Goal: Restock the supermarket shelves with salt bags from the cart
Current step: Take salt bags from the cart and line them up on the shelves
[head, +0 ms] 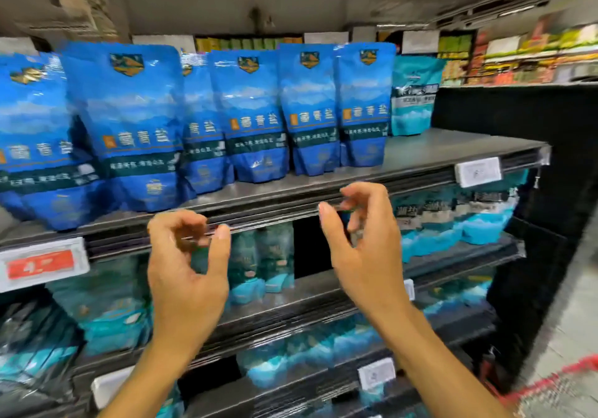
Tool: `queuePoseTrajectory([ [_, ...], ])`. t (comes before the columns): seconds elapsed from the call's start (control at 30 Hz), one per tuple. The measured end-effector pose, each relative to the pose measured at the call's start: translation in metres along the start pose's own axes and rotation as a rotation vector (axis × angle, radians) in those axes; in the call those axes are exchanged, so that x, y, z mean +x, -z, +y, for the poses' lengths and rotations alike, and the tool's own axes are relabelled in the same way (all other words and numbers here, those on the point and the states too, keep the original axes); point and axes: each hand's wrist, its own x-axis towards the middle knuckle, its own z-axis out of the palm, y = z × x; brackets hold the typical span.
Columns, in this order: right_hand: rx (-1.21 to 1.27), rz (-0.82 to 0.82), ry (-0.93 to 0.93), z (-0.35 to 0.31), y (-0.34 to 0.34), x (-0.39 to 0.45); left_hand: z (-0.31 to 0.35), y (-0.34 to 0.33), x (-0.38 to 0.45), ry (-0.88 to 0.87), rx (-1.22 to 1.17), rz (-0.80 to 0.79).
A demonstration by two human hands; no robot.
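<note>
Several blue salt bags [249,116] stand upright in a row on the top shelf [430,155]. One teal salt bag [412,97] stands at the row's right end. My left hand [184,268] and my right hand [359,243] hover just below the shelf's front edge, apart from the bags. Both have loosely curled fingers and hold nothing. A corner of the red-rimmed cart [563,385] shows at the bottom right; its contents are blurred.
Lower shelves [310,291] hold more teal bags. Price tags [478,171] clip onto the shelf fronts, and a red one [42,264] sits at the left. The top shelf has bare room at its right end. An aisle of other goods lies far right.
</note>
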Motion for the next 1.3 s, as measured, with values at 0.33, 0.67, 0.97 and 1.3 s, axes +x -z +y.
queuePoseTrajectory([
  [0.33, -0.042, -0.041, -0.154, 0.078, 0.108, -0.034, 0.038, -0.090, 0.005, 0.013, 0.010, 0.022],
  [0.67, -0.237, 0.328, -0.429, 0.192, 0.343, -0.115, 0.146, -0.310, -0.220, 0.310, -0.383, -0.577],
  [0.97, -0.526, 0.667, -0.798, 0.249, 0.530, -0.281, 0.246, -0.445, -0.425, 0.493, -0.560, -1.209],
  [1.3, -0.785, 0.791, -1.519, 0.291, 0.597, -0.528, 0.278, -0.508, -0.663, 0.634, -0.428, -1.882],
])
